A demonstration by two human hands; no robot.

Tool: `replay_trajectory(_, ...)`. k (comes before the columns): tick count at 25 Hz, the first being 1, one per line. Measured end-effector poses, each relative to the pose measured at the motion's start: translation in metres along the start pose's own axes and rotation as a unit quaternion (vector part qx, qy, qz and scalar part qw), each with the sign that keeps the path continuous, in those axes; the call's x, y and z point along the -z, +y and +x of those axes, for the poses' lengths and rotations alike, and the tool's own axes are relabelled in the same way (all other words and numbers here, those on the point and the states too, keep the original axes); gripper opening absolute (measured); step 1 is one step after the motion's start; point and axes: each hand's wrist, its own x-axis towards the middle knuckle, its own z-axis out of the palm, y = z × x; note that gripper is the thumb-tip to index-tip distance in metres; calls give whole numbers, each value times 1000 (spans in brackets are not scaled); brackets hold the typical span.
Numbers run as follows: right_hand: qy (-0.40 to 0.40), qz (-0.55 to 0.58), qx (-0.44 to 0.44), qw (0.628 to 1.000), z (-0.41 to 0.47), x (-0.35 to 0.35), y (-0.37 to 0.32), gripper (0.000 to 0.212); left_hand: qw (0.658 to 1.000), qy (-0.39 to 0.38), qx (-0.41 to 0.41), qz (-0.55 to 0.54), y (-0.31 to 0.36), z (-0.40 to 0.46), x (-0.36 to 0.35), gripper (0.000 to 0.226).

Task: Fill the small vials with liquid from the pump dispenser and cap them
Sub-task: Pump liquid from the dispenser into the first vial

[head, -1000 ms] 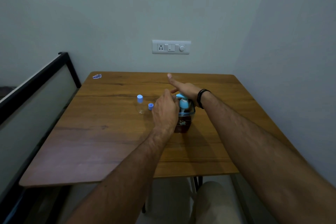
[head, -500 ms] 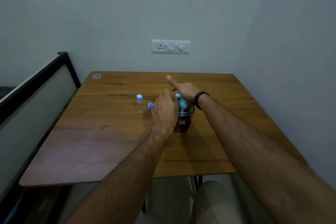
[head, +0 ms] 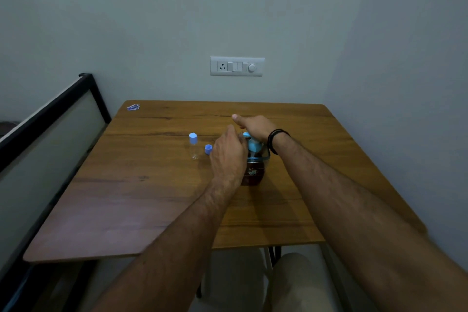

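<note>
The pump dispenser (head: 254,159) stands mid-tabletop (head: 152,197); the right hand (head: 255,126) lies on its blue pump head, fingers extended. The left hand (head: 229,153), curled, is just left of the spout; what it holds is hidden. A capped vial (head: 193,145) and loose blue cap (head: 208,149) sit just left of it.

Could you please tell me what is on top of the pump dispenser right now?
The right hand presses on the pump dispenser's blue head; the left hand hides the spout.
</note>
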Motion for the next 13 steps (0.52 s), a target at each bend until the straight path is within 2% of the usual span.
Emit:
replay_trajectory(1,-1,-3,2,1000,0,0,0,72,1000,-1,-1,-1,-1,1,-1,11)
replay_trajectory(4,-65,25,-28,997,-7,9,-5,94,1000,-1,1,-11,-1,1,-1,11)
replay_trajectory(6,-78,35,-37,996,-9,11,-6,101,1000,-1,-1,-15,-1,0,-1,11)
replay_trajectory(10,-8,-13,9,1000,-5,1,-2,73,1000,-2,0,-12,-2,1,-2,11)
replay_trajectory(13,-22,-7,5,1000,-8,5,-5,78,1000,-4,4,-7,0,-1,1,12)
